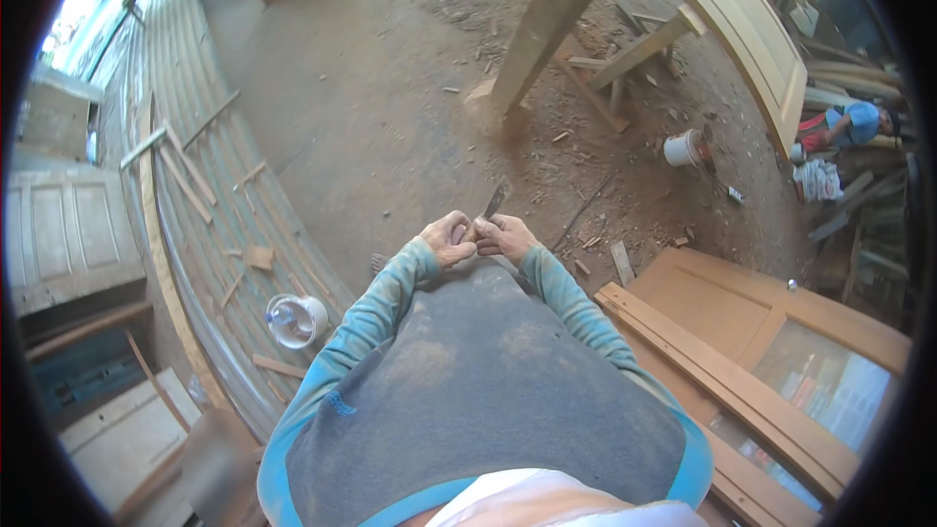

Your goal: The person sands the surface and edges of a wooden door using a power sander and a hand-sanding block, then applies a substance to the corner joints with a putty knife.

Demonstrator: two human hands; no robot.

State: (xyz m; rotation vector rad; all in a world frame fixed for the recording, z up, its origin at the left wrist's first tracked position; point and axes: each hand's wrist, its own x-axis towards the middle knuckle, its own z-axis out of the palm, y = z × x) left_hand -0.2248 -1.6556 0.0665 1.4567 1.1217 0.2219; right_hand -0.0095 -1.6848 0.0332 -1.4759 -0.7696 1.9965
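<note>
In front of my waist, my left hand (449, 239) and my right hand (506, 237) are close together, fingers curled. Between them is a putty knife (498, 197), its flat dark blade pointing up and away from me. The fingers of my right hand pinch it near the base of the blade. My left hand is closed around the brown handle end, most of which is hidden by fingers. Dust covers both hands and the blue sleeves.
Brown door panels (698, 303) lie at my right. Corrugated sheets (234, 166) with wood offcuts and a white bucket (297, 321) are at left. Ahead stand a wooden post (547, 29) and another bucket (683, 148). A person (847, 125) sits far right. Wood scraps litter the floor.
</note>
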